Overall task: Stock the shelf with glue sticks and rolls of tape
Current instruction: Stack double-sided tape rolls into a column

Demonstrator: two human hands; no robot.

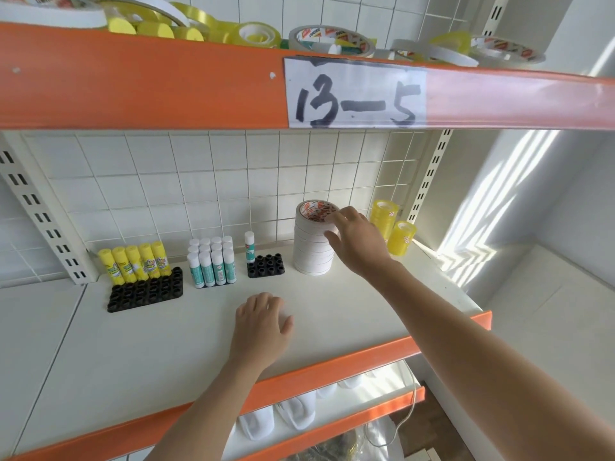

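The right hand (357,242) reaches in with the arm stretched long, fingers spread and curled over the top roll of the tall white stack of tape rolls (312,242), thumb against its side. The stack stands on the white shelf board (166,344) beside the yellow clear tape rolls (392,232). The left hand (263,322) lies palm-down on the board, fingers loosely together.

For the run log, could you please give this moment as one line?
right hand: grips white tape stack | left hand: flat on shelf
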